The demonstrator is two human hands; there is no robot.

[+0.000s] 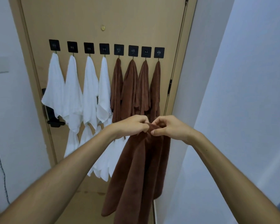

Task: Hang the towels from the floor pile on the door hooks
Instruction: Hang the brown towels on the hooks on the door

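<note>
The door (pixel 103 16) is plain tan. On it, a row of eight black square hooks (pixel 119 49) carries four white towels (pixel 73 94) leftward and four brown towels (pixel 129 88) rightward. Below these hangs a plain brown towel (pixel 136 172). Beside the door, the walls (pixel 241 94) are pale bluish-white.

Door handle (pixel 55 122) behind white towels (pixel 74 97)

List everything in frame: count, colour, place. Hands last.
Door: 1, tan, centre, shut.
Hooks: 8, black square pads, one row across the door.
White towels: 4 on the upper row, hanging from the four left hooks; more white cloth lower, count unclear.
Brown towels: 4, hanging from the four right hooks.
Held brown towel: 1, hanging below both hands.
Door handle: 1, black, door's left edge.
Walls: pale, both sides.
Left hand: pinches held towel's top.
Right hand: pinches same top.
</note>
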